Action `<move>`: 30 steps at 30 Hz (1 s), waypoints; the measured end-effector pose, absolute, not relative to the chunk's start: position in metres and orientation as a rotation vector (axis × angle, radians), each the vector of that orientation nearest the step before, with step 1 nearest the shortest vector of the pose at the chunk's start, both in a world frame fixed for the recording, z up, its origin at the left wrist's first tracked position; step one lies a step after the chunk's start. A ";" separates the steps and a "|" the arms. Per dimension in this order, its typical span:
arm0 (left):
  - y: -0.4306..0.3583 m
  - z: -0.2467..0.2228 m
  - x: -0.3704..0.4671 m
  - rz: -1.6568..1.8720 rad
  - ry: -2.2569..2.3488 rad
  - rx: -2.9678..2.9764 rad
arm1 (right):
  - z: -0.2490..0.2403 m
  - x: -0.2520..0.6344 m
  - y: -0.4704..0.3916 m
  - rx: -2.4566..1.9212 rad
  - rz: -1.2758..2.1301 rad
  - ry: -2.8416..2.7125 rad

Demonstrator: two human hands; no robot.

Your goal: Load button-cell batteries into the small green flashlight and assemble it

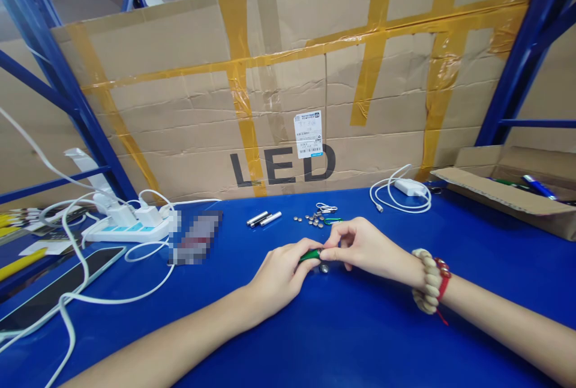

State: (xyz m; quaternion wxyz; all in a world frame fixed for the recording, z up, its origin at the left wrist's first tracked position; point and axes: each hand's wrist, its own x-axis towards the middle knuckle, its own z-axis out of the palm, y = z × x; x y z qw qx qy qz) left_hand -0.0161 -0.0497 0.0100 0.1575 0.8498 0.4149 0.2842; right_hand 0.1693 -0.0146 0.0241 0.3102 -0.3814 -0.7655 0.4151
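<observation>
My left hand (281, 271) is closed around a small shiny green tube (309, 255), just above the blue table. At the tube's right end, the thumb and fingers of my right hand (360, 247) pinch together. Whether a small part sits between those fingertips is hidden. A small round silver metal piece (324, 268) lies right below the two hands. Beyond them are several button cells (314, 220), a green carabiner clip (333, 220) and silver clips (326, 208). To their left lie several silver and dark metal tubes (263, 219).
A power strip (130, 229) with white plugs and looping cables takes up the left side, near a phone (58, 286). A coiled white cable with adapter (409, 188) lies back right. An open cardboard box (508, 190) stands at right. Taped cardboard (189, 124) forms the back wall.
</observation>
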 end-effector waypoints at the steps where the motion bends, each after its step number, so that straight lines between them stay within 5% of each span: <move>1: -0.050 0.010 -0.016 0.809 1.183 2.429 | 0.025 0.170 -0.014 -0.991 1.099 -2.035; 20: -0.058 0.015 -0.014 0.690 1.191 2.413 | 0.019 0.172 -0.009 -0.886 1.223 -2.057; 30: -0.055 0.009 -0.018 0.787 1.121 2.497 | 0.015 0.170 -0.017 -0.964 0.925 -2.140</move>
